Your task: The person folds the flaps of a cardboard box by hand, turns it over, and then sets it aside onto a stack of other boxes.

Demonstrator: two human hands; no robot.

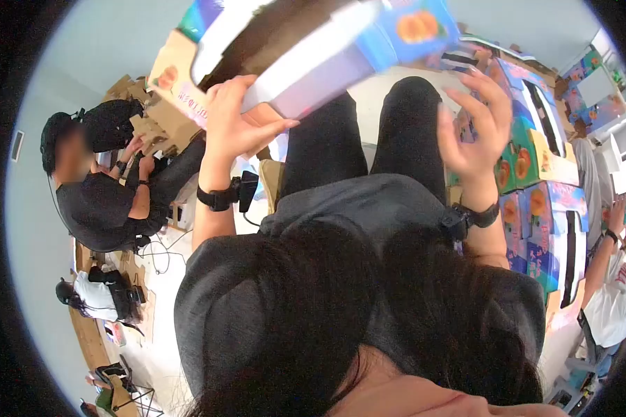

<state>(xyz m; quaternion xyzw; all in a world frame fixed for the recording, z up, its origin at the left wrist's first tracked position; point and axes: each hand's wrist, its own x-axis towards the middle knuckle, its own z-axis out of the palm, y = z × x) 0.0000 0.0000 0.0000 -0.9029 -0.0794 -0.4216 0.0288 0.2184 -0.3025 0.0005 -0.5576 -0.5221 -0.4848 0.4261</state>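
Observation:
A printed fruit carton (320, 80), with orange fruit pictures on its blue and cream parts, is held up tilted above my knees. It is partly cut off by the top of the view, and its brown inside shows. My left hand (235, 118) grips the carton's near left corner, thumb stretched along the underside. To the right of the carton, my right hand (476, 125) is raised with its fingers apart, holding nothing. A black wristband circles each of my wrists.
Stacked fruit cartons (542, 215) with black slots stand close on my right. At left, a person in black (97, 208) sits by brown cardboard (167, 121). Another person in white (97, 295) is behind. At far right, a person's hand (616, 219) is near more cartons.

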